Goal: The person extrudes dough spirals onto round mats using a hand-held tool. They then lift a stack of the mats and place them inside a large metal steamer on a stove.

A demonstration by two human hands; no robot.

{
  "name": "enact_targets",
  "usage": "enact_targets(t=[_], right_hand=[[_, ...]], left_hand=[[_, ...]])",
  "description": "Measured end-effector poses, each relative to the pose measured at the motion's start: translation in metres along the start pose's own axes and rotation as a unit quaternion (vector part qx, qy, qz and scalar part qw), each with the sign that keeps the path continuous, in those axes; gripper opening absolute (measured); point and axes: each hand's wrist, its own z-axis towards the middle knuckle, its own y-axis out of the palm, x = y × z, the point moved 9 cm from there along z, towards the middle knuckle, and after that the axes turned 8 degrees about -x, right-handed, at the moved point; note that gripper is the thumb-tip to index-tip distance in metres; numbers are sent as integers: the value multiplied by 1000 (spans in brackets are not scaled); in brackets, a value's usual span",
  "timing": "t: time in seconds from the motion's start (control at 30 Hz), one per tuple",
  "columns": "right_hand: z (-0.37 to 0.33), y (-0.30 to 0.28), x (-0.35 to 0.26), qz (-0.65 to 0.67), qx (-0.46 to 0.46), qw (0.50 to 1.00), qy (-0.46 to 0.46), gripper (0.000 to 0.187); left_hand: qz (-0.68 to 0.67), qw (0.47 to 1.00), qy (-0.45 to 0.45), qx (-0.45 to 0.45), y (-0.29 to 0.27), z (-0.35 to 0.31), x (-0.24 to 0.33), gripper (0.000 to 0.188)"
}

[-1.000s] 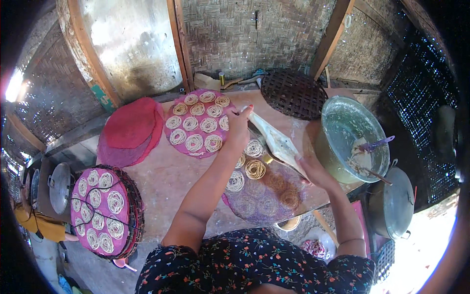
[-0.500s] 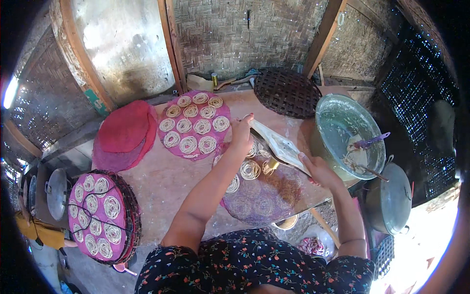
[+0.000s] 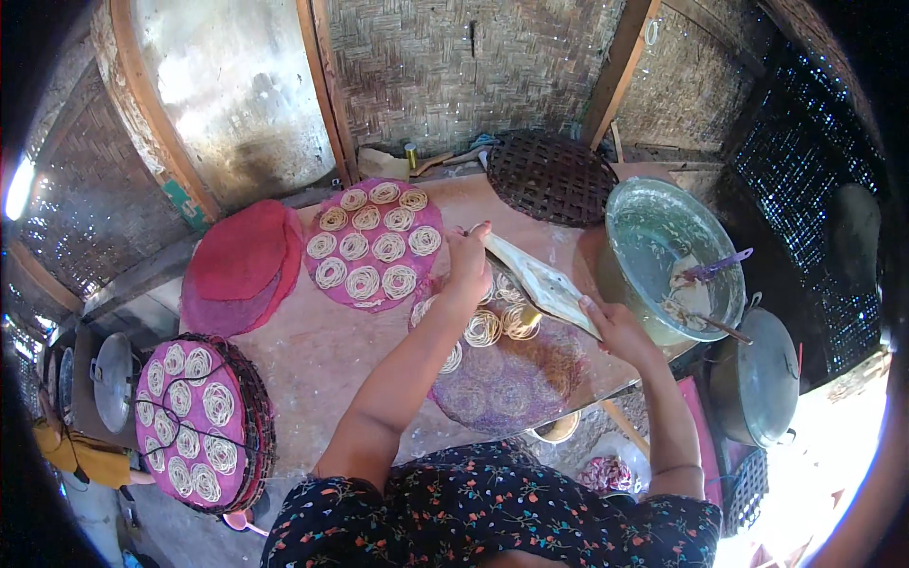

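A hand-held noodle press with a pale, flour-smeared top [image 3: 542, 275] hangs slantwise over the table. My left hand [image 3: 469, 263] is closed round its far-left end, and my right hand [image 3: 614, 327] grips the near-right end. Below the top, a brass-coloured cylinder [image 3: 532, 315] points down over a coil of noodle strands [image 3: 516, 328], partly hidden by the press. Beside it lies a finished-looking coil [image 3: 483, 328] on a round purple mesh mat [image 3: 502, 393]. The mat's near part carries no coils; my left forearm covers some of its left side.
Another purple mat [image 3: 372, 213] bears several coils. Red and purple mats [image 3: 241, 256] lie at left, near a tied stack of coil-covered trays [image 3: 194, 379]. A dark woven tray [image 3: 549, 180] rests at the back. To the right stand a green basin [image 3: 653, 213] with a purple-handled utensil and a lidded pot [image 3: 765, 379].
The coil beneath the cylinder has grown into a fuller ring of strands. Both hands keep their grip on the press, which has barely moved. The whole view has shifted slightly.
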Motion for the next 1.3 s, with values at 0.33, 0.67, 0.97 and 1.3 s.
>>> enact_targets(t=[0.33,0.67,0.97,1.3], right_hand=[[4,2,38,43,7,999,12,58],[5,4,79,86,25,996,-3,61],[15,-7,80,64,70,995,-30,58],[23,-8,83,89,97,991,7,55]], left_hand=[[-2,994,-23,-111,24,13,-32,54],[480,841,-129,-216,13,-25,-69,65],[450,759,-314,-350,7,-39,-167,65],[591,687,-223,-359,5,-49,-126,68]])
